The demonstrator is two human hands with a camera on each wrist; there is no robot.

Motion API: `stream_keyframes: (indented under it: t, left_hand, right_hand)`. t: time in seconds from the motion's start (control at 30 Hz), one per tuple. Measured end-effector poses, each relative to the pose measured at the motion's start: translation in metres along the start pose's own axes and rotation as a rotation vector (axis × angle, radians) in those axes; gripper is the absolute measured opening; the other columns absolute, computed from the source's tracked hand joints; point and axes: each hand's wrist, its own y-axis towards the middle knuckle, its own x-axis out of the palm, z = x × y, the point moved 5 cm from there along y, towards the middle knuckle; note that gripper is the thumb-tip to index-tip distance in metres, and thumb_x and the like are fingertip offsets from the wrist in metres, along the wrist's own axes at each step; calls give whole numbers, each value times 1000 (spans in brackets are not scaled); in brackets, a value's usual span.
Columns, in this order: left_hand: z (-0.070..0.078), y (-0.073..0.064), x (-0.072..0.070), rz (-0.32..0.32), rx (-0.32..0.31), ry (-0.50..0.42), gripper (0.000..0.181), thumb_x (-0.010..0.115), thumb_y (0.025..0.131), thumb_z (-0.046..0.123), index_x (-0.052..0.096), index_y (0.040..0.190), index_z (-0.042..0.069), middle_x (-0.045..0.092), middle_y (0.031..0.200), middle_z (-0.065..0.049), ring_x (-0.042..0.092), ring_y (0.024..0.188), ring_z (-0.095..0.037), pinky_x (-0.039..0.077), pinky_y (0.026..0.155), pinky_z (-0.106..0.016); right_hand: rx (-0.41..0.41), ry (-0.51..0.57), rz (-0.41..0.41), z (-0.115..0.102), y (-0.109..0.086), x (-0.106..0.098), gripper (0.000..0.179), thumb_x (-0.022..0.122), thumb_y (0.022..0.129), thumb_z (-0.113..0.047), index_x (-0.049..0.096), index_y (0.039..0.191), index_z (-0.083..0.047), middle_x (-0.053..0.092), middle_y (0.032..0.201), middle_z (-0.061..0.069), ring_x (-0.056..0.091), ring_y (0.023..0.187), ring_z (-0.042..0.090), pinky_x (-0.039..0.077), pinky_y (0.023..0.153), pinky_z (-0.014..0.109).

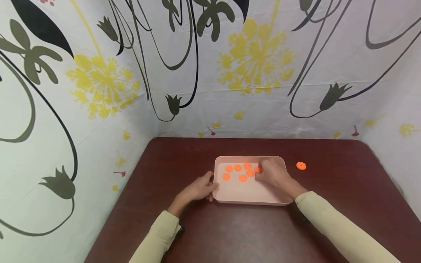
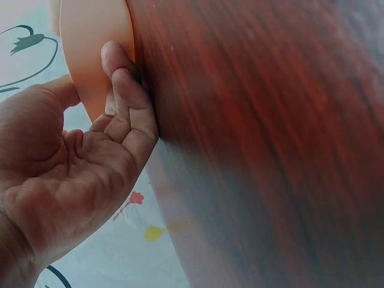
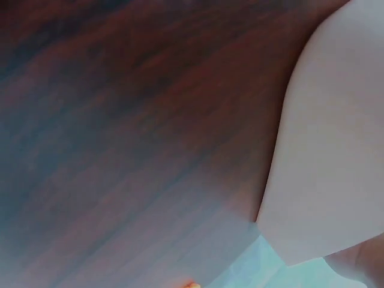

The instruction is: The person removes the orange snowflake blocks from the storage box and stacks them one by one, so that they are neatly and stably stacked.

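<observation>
A shallow pale-pink tray [image 1: 256, 195] lies on the table, holding several small orange flower-shaped pieces [image 1: 242, 178] in its left and middle part. My left hand [image 1: 198, 188] grips the tray's left edge; in the left wrist view its thumb is at the tray's wall [image 2: 96, 36] and its fingers curl against the outside. Over the tray's back right part, my right hand [image 1: 274, 172] reaches down with bent fingers, pinching an orange flower-shaped piece that shows beside the fingertips. Only a bit of the right hand [image 3: 366, 264] appears in the right wrist view, behind the tray's wall.
To the right of the tray, more orange flower-shaped pieces [image 1: 300, 166] sit together in a small pile on the dark red-brown table [image 1: 250, 233]. A patterned cloth [image 1: 197, 80] hangs behind the table's back edge and along its sides.
</observation>
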Motion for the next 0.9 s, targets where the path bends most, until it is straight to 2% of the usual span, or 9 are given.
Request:
stream_keyframes:
  t: [0.13, 0.27, 0.5, 0.63, 0.77, 0.9]
  left_hand:
    - [1, 0, 1, -3, 1, 0, 40, 62, 108, 32, 45, 136, 9, 69, 69, -5, 65, 61, -22, 47, 59, -30]
    - [-1, 1, 1, -9, 4, 6, 40, 62, 108, 33, 45, 135, 11, 70, 69, -5, 65, 61, -21, 47, 59, -29]
    - [-2, 4, 1, 5, 20, 23, 36, 62, 108, 33, 46, 132, 11, 70, 70, -5, 65, 59, -20, 49, 58, -30]
    - [-2, 4, 1, 2, 7, 25, 38, 63, 107, 34, 46, 132, 11, 70, 70, -5, 65, 60, -20, 49, 58, -30]
    - [-1, 3, 0, 10, 1, 24, 39, 63, 107, 34, 46, 134, 11, 70, 70, -5, 65, 60, -20, 48, 58, -30]
    - [0, 2, 0, 11, 4, 27, 40, 63, 107, 33, 45, 135, 10, 70, 69, -5, 65, 60, -21, 48, 58, -30]
  right_hand:
    - [-28, -31, -12, -1, -1, 2, 19, 79, 78, -14, 61, 75, -9, 45, 59, -5, 38, 54, 11, 31, 55, 28]
    - [-48, -61, -58, -4, 0, 1, 18, 77, 79, -11, 59, 77, -9, 45, 61, -4, 39, 55, 11, 31, 54, 27]
    - [-164, -175, -85, -10, 4, -2, 24, 76, 77, -12, 52, 74, -11, 39, 66, -4, 33, 57, 11, 27, 55, 28]
    - [-165, -183, -108, -6, 7, 1, 25, 77, 76, -14, 52, 78, -12, 40, 66, -4, 35, 58, 10, 27, 55, 28]
    - [-175, -213, -86, -3, 8, -1, 24, 77, 75, -17, 54, 79, -12, 41, 63, -6, 35, 57, 10, 28, 54, 28]
    - [-141, -216, -74, 1, 6, -8, 22, 77, 80, -22, 57, 82, -12, 42, 62, -5, 37, 57, 11, 30, 55, 30]
